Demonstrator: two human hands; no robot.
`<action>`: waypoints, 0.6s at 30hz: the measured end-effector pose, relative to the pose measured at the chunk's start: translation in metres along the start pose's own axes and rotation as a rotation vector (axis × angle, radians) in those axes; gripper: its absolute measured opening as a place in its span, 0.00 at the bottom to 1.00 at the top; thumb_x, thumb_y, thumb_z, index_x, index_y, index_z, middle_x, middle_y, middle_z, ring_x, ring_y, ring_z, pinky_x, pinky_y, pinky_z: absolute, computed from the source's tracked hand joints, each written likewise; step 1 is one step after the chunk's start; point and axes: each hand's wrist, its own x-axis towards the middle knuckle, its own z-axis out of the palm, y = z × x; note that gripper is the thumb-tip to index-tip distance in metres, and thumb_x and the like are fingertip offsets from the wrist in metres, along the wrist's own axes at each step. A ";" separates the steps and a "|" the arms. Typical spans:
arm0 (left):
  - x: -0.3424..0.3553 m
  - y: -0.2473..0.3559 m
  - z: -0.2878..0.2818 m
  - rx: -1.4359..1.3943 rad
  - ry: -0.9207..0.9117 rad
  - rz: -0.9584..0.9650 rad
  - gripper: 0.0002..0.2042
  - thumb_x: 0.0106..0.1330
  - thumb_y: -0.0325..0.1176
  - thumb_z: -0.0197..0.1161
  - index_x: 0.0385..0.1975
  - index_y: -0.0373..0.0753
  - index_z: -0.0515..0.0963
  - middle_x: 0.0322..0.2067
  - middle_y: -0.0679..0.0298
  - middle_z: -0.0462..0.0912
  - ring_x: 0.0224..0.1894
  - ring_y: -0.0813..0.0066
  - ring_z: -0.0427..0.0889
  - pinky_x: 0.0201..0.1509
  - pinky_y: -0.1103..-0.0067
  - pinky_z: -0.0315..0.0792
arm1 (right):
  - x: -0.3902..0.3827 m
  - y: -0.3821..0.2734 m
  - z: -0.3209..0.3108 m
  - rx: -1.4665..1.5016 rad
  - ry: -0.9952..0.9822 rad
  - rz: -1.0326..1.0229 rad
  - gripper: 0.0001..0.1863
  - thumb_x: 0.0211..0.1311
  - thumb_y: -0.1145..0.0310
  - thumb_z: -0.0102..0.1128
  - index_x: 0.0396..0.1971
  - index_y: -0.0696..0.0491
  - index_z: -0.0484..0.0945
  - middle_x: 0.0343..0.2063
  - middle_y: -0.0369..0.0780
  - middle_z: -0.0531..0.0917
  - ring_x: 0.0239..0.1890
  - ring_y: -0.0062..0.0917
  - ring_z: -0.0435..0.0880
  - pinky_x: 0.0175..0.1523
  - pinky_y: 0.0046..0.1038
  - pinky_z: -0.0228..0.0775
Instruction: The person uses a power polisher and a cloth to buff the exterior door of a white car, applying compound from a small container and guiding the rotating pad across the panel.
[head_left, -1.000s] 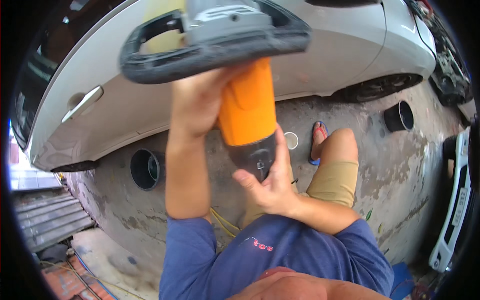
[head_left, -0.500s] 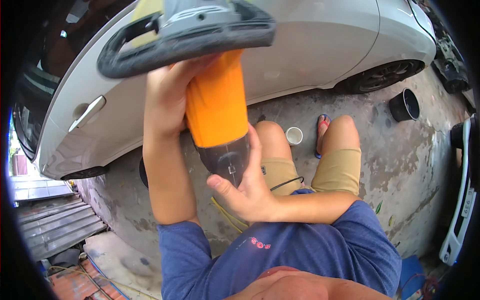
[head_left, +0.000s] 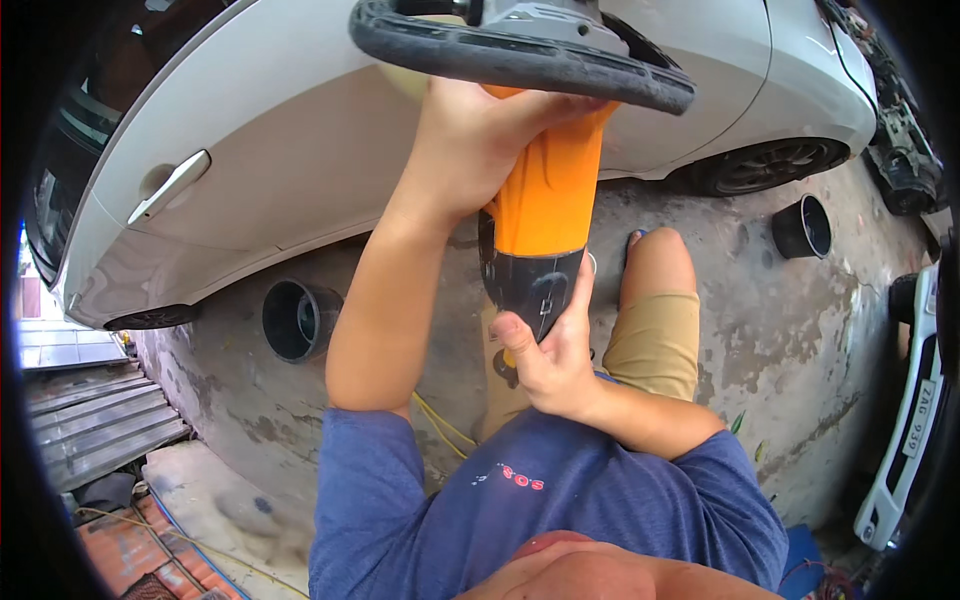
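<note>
An orange and black power polisher (head_left: 548, 195) with a black loop handle (head_left: 520, 62) stretches from my chest toward the white car door (head_left: 280, 150). Its pale yellow pad (head_left: 402, 84) is mostly hidden behind the handle; whether it touches the door I cannot tell. My left hand (head_left: 472, 145) is closed round the orange front of the body, just under the loop handle. My right hand (head_left: 558, 362) grips the black rear end, thumb along its near side.
Black buckets stand on the stained concrete at left (head_left: 285, 320) and right (head_left: 802, 228). A small white container hides partly behind the polisher. A yellow hose (head_left: 440, 425) lies beside me. A loose white bumper (head_left: 895, 470) lines the right edge; corrugated sheets (head_left: 95, 440) lie at left.
The polisher and both hands shifted left, then swung back right and slightly upward in the picture, past their first position. Both hands still grip it. My left knee is now largely hidden.
</note>
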 end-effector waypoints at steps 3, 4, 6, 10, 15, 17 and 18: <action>0.002 -0.001 -0.005 -0.129 0.005 -0.046 0.14 0.70 0.38 0.66 0.46 0.34 0.80 0.41 0.69 0.83 0.44 0.83 0.80 0.48 0.80 0.74 | 0.007 0.002 0.000 0.102 0.051 -0.007 0.53 0.69 0.68 0.66 0.77 0.59 0.32 0.66 0.47 0.66 0.66 0.31 0.70 0.71 0.35 0.61; 0.002 0.000 -0.007 -0.114 0.014 -0.094 0.13 0.71 0.37 0.65 0.47 0.34 0.80 0.43 0.68 0.83 0.45 0.81 0.81 0.49 0.80 0.75 | 0.007 0.003 0.001 0.086 0.053 -0.042 0.53 0.69 0.69 0.66 0.77 0.59 0.31 0.66 0.47 0.66 0.66 0.31 0.71 0.71 0.35 0.61; -0.002 -0.001 -0.007 -0.242 -0.059 -0.058 0.11 0.68 0.32 0.69 0.45 0.33 0.82 0.42 0.66 0.86 0.45 0.79 0.83 0.49 0.79 0.78 | 0.008 0.005 0.000 0.063 0.047 -0.074 0.53 0.69 0.69 0.66 0.77 0.59 0.31 0.66 0.46 0.67 0.65 0.31 0.72 0.70 0.35 0.62; -0.019 -0.015 0.004 -0.085 0.053 0.208 0.25 0.60 0.27 0.77 0.54 0.31 0.71 0.47 0.59 0.86 0.48 0.72 0.86 0.50 0.73 0.82 | 0.005 0.006 -0.016 0.059 0.014 0.059 0.51 0.63 0.66 0.73 0.75 0.60 0.45 0.64 0.44 0.70 0.64 0.29 0.73 0.69 0.34 0.64; -0.049 -0.039 0.025 -0.192 0.204 0.174 0.38 0.55 0.28 0.81 0.57 0.33 0.56 0.47 0.54 0.80 0.49 0.67 0.85 0.48 0.71 0.84 | -0.006 0.002 -0.055 -0.070 -0.036 0.293 0.49 0.47 0.66 0.86 0.67 0.59 0.63 0.59 0.40 0.77 0.61 0.25 0.76 0.68 0.33 0.67; -0.062 -0.044 0.036 -0.210 0.222 0.078 0.37 0.59 0.35 0.78 0.60 0.32 0.60 0.52 0.56 0.78 0.55 0.68 0.80 0.59 0.70 0.75 | -0.011 0.002 -0.068 -0.173 -0.011 0.320 0.47 0.45 0.68 0.87 0.64 0.59 0.66 0.56 0.41 0.79 0.59 0.26 0.79 0.66 0.33 0.70; -0.066 -0.045 0.040 -0.273 0.238 0.084 0.37 0.59 0.36 0.78 0.61 0.32 0.61 0.54 0.56 0.77 0.56 0.67 0.78 0.61 0.70 0.73 | -0.015 0.002 -0.073 -0.180 -0.005 0.328 0.45 0.45 0.69 0.86 0.61 0.59 0.67 0.53 0.41 0.81 0.56 0.27 0.81 0.63 0.33 0.72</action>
